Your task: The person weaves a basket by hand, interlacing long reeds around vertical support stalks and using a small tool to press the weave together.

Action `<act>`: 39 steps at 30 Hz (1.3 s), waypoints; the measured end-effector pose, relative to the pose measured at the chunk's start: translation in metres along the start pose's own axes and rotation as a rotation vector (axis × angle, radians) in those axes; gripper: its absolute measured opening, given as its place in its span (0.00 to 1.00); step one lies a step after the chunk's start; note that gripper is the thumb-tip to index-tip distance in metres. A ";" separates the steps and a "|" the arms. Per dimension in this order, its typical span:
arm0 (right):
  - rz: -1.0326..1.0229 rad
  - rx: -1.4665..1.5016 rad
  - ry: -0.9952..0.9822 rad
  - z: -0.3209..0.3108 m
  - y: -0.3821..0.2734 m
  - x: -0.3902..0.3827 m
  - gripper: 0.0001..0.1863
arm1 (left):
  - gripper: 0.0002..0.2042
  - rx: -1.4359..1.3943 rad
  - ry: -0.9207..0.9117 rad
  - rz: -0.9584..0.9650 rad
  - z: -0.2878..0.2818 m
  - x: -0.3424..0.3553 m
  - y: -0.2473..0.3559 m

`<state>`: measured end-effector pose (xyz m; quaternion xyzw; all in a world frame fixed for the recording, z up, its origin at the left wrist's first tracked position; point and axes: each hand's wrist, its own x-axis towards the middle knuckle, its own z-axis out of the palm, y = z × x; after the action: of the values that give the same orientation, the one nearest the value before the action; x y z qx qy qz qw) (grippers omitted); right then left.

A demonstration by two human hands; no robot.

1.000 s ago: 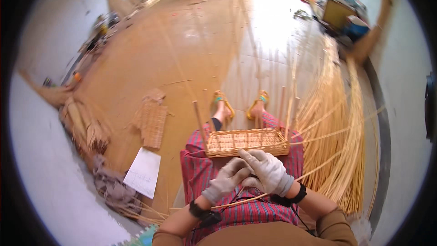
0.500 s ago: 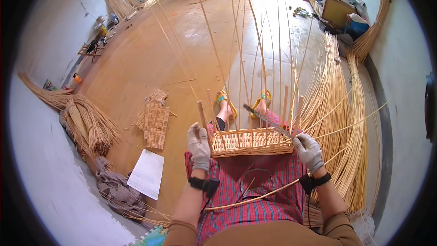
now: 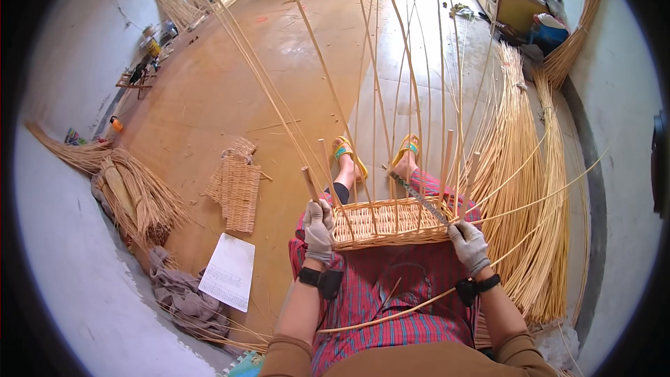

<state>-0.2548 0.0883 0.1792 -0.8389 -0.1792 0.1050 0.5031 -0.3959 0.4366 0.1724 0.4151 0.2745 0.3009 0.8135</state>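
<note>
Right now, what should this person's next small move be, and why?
Perhaps swing the flat grey strip into line with the right end of the woven basket: the right hand holds it slanting there, and the left hand, at the left corner, seems placed to steady things.

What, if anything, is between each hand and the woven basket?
Nothing visible. The left hand is right at the basket's left end; the right hand is at its near right corner, holding a narrow strip that slants over the basket.
</note>
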 end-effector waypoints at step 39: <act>-0.722 -0.675 0.100 0.028 -0.197 0.123 0.12 | 0.22 0.332 -0.526 0.140 0.017 0.069 0.126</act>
<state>-0.1911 0.2450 0.3401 -0.8434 -0.4579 -0.1804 0.2154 -0.3709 0.5366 0.2731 0.6237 0.0709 0.1893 0.7550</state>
